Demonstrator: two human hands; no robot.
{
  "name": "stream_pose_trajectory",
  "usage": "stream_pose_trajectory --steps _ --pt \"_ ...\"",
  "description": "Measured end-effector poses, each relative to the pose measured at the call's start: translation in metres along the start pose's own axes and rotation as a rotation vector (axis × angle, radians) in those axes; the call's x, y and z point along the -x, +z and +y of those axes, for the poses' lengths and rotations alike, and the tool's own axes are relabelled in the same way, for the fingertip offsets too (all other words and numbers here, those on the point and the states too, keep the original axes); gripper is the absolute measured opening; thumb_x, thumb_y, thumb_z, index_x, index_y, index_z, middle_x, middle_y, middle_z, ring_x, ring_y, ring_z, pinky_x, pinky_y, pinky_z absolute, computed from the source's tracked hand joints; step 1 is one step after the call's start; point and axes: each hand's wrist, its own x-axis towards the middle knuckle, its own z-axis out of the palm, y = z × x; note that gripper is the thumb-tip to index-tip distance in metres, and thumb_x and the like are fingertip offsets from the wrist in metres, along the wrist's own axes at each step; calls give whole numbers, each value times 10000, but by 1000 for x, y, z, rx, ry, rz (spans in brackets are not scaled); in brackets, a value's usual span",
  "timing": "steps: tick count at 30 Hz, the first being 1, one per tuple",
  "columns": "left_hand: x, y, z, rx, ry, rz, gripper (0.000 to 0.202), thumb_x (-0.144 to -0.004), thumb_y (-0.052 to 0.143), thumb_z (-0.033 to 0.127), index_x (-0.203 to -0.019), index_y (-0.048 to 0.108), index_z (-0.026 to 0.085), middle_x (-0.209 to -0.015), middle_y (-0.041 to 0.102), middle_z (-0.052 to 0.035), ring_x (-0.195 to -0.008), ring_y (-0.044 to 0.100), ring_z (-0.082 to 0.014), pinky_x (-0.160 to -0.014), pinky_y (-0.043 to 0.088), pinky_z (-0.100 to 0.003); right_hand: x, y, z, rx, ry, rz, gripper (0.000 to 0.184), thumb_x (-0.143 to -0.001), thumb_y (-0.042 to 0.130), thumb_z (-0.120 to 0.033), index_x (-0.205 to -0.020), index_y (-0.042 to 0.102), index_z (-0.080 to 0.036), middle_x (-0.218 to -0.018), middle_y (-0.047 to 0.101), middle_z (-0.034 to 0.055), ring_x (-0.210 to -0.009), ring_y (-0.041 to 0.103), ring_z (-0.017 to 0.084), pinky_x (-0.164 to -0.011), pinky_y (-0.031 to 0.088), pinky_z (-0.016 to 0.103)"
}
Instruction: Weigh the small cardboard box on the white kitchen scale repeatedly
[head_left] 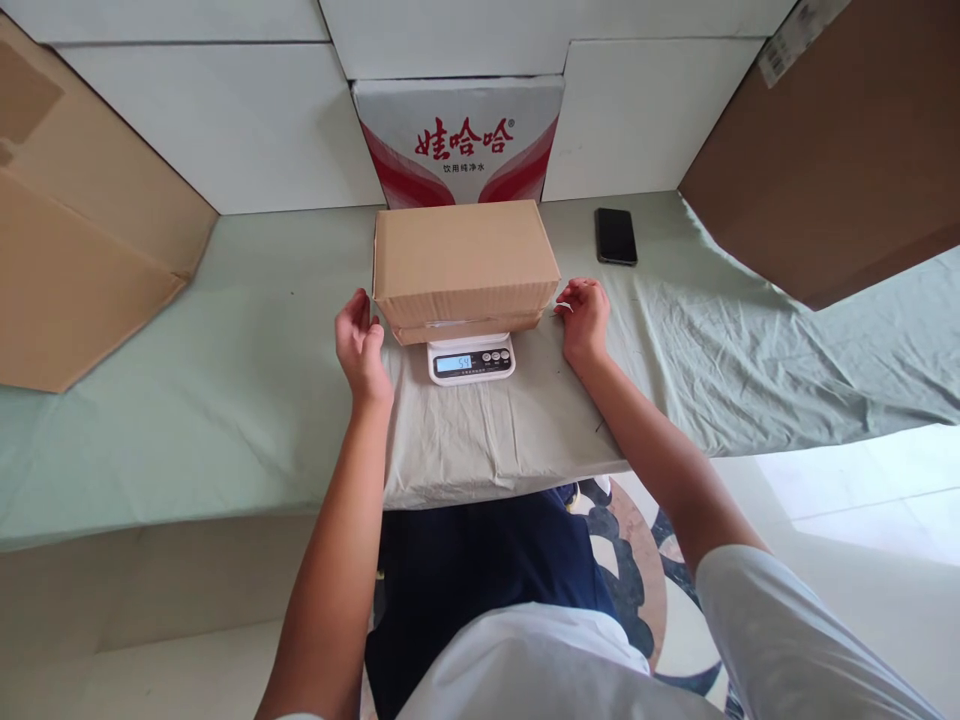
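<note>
A cardboard box sits on a small scale upon a table covered in green cloth, overhanging the scale's sides but set back so the lit display and buttons show in front. The left hand, released, hovers just beside the box's left end; the right hand, loosely curled and apparently holding nothing, is near the other end, both seemingly placed so neither adds weight. A phone lies apart at right, likely out of the way
</note>
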Motion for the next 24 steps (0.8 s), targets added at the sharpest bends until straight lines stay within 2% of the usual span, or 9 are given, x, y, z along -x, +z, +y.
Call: stream_pose_trajectory --steps 5,11,16,24 --pt "1 2 2 -4 -14 7 782 -832 820 719 -1440 652 257 -1643 633 -173 -1621 564 -382 -1392 434 -546 2 1 -2 -24 8 -28 158 -822 675 -403 -801 611 -261 -749 583 -54 -678 577 105 -643 456 239" --pt "2 6 11 10 -40 23 756 -813 824 684 -1400 657 238 -1602 655 -188 -1590 589 -396 -1381 444 -561 1 2 -1 -37 -6 -48 208 -848 698 -426 -768 608 -257 -688 572 -64 -626 551 106 -624 453 237" --pt "2 8 17 -48 -65 24 751 -833 784 720 -1402 660 245 -1604 658 -182 -1579 601 -384 -1355 475 -543 3 3 -1 0 -28 -69 282 -892 700 -490 -769 586 -263 -697 552 -70 -610 547 106 -620 458 246" --pt "2 7 16 -34 -46 31 781 -826 797 735 -1398 663 220 -1587 663 -204 -1554 617 -392 -1339 489 -555 4 3 -1 -15 -40 -82 260 -880 721 -451 -754 600 -259 -678 552 -69 -611 537 104 -619 448 243"
